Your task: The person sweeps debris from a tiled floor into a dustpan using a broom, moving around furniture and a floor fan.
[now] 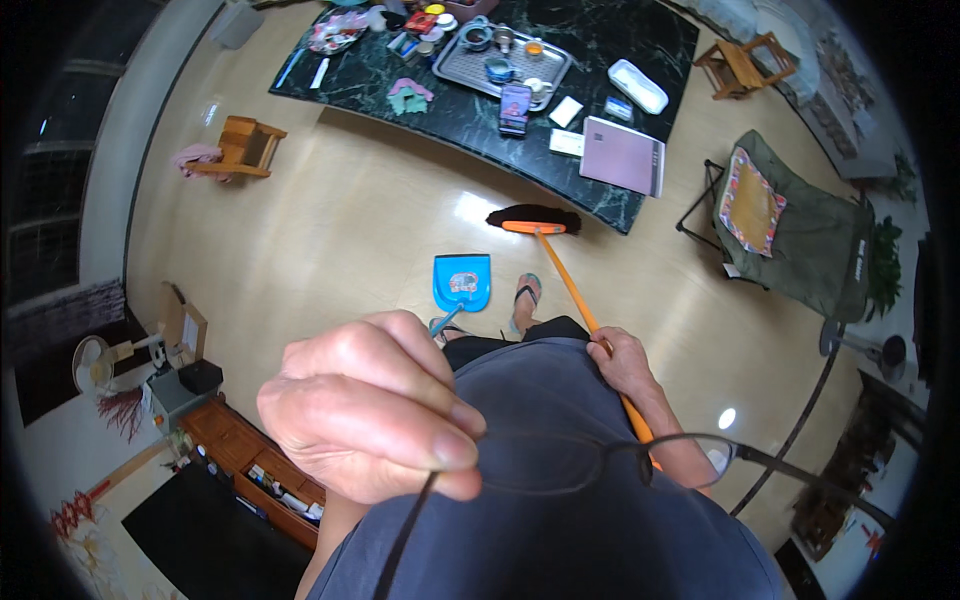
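My left hand (pixel 367 405) is raised close to the camera. Its thumb and fingers pinch the dark frame of a pair of eyeglasses (pixel 604 444) near the hinge. Lower down, my right hand (pixel 622 358) grips the orange handle of a broom (pixel 566 274). The broom's dark bristles rest on the floor beside the table edge. A blue dustpan (pixel 462 279) lies on the floor in front of my feet. Its handle runs up behind my left hand, so I cannot tell what holds its upper end. A sandalled foot (pixel 527 296) stands between dustpan and broom.
Ahead stands a dark green marble table (pixel 465 127) bearing a metal tea tray (pixel 450 67), a phone (pixel 514 109) and a purple notebook (pixel 621 157). A folding camp chair (pixel 817 247) is at right. Wooden stools (pixel 244 146) flank the table. A wooden cabinet (pixel 232 442) sits lower left.
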Available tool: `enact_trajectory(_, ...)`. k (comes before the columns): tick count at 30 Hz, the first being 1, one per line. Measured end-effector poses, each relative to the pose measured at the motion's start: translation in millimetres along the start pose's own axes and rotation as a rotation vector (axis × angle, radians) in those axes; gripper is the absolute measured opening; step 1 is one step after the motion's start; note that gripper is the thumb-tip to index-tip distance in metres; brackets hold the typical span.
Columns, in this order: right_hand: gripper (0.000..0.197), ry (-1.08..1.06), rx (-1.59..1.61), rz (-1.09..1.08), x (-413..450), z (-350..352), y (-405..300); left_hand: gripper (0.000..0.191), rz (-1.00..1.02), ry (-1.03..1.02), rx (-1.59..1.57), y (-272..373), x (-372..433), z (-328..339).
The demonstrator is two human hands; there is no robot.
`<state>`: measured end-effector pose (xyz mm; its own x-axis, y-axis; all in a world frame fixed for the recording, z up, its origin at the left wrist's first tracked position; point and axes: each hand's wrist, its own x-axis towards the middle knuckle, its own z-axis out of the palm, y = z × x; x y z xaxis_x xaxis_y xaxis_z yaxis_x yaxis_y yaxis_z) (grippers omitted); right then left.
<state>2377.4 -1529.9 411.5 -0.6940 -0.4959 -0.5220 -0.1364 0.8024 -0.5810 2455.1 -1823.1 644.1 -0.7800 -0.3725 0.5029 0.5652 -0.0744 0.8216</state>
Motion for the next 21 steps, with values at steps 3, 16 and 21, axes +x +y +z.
enact_trajectory(3,0.023,-0.016,-0.014,0.013,3,9,-3,0.021,0.043,-0.008,-0.068,7,-7,-6)
enact_trajectory(16,0.025,-0.029,0.019,0.005,1,40,-24,0.02,0.289,-0.067,0.223,60,-20,-38)
enact_trajectory(21,0.023,-0.054,0.046,0.028,-2,53,-22,0.022,0.302,-0.013,0.249,66,-30,-52)
